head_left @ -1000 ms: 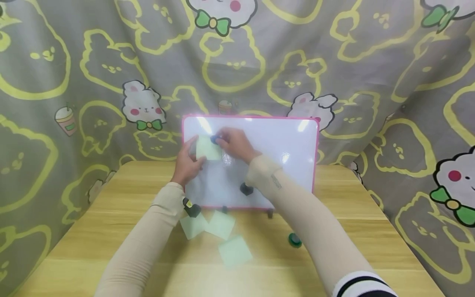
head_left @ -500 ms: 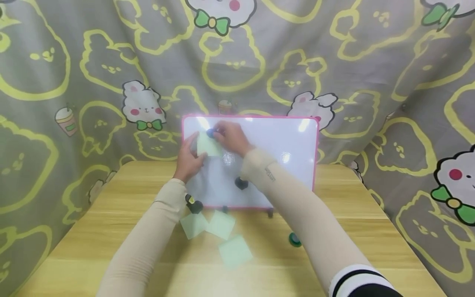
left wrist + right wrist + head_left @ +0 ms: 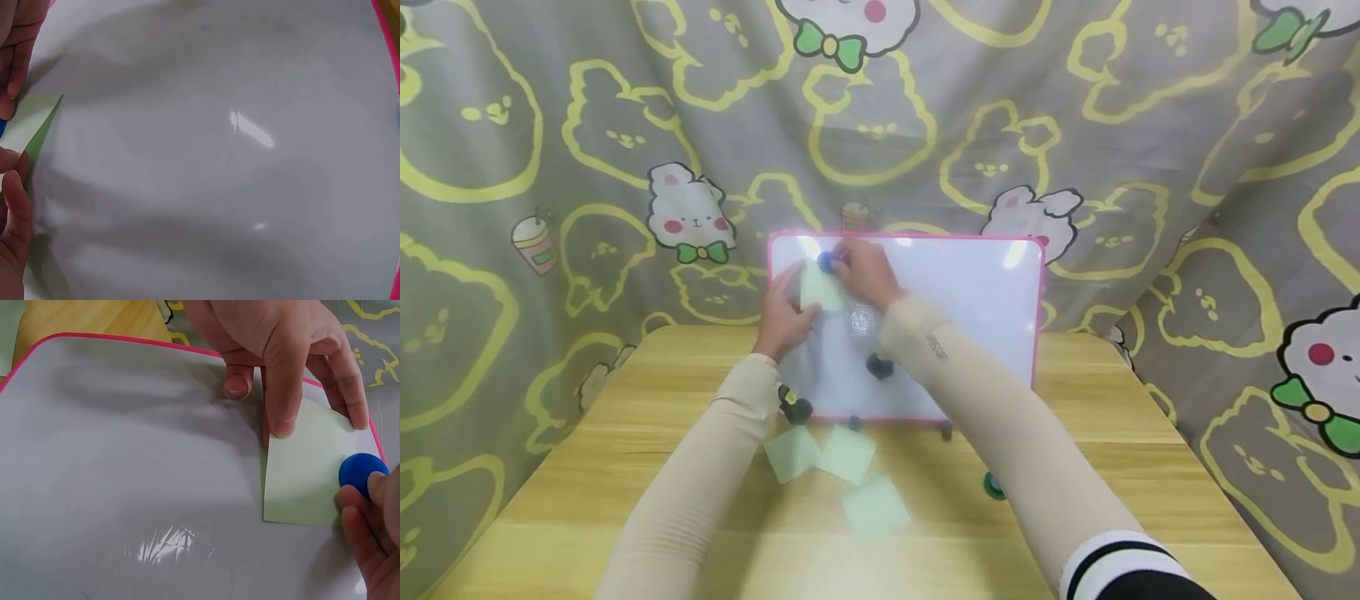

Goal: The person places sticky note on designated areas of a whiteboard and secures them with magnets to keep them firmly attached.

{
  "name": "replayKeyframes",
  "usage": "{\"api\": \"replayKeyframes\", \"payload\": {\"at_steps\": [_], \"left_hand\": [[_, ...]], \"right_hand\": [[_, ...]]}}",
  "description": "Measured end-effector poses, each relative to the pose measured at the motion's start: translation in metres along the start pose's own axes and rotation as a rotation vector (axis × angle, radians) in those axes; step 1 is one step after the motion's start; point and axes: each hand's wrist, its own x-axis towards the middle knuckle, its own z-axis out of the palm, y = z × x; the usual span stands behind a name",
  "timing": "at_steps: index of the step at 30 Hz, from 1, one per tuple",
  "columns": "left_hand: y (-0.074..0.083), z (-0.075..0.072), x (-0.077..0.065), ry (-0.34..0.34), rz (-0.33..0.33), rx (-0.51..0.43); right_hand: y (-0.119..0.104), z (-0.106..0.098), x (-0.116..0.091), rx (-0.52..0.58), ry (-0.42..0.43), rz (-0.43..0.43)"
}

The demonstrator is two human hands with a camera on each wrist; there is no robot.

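A pale green sticky note (image 3: 822,288) lies against the upper left of a white board with a pink rim (image 3: 973,287). My left hand (image 3: 786,315) holds the note by its edge, thumb on its face and other fingers at the far corner. With thumb and fingertips, my right hand (image 3: 868,271) pinches a round blue magnet (image 3: 362,472) on the note near its upper edge. One corner of the paper (image 3: 37,122) stands off the board in the left wrist view; whether the magnet presses flat is hard to tell.
Several more pale green notes (image 3: 876,507) lie on the wooden table (image 3: 625,467) before the board. A green round piece (image 3: 994,485) sits partly behind my right sleeve. Small dark feet (image 3: 946,430) support the board. A patterned curtain (image 3: 880,125) hangs behind.
Both hands have slid slightly upward along the board, carrying the note and blue magnet closer to the top rim. The notes on the table have stayed put.
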Motion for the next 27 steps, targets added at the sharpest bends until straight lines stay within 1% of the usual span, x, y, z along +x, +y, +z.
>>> {"api": "replayKeyframes", "payload": {"at_steps": [12,21,27], "left_hand": [[-0.0017,0.0007,0.0025,0.005,0.036,0.025],[-0.0039,0.0008,0.0018,0.012,0.043,0.025],[-0.0048,0.0006,0.0029,0.011,0.043,0.048]], "right_hand": [[-0.0039,0.0014,0.0016,-0.027,0.025,0.060],[-0.0057,0.0019,-0.0001,-0.032,0.025,0.071],[-0.0037,0.0041,0.0005,-0.055,0.044,0.059]]}}
